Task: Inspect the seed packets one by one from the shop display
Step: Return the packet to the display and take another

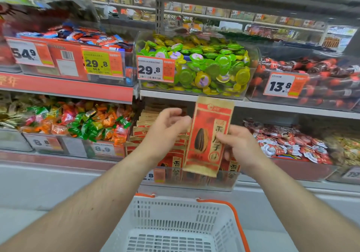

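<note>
A red and brown sunflower seed packet [206, 134] is held upright in front of the lower shelf, its printed front facing me. My right hand [241, 146] pinches its right edge, thumb across the front. My left hand [165, 130] hovers just left of the packet with its fingers loosely curled, not clearly touching it. Behind and below the held packet, a clear bin [226, 181] holds several more packets of the same kind [175, 162] stacked upright.
A white plastic basket [175, 222] with orange handles sits below my arms. Clear bins of wrapped candies [78, 123], green and yellow jelly cups [204, 64] and red snack packs [288, 144] fill the shelves, with price tags on their fronts.
</note>
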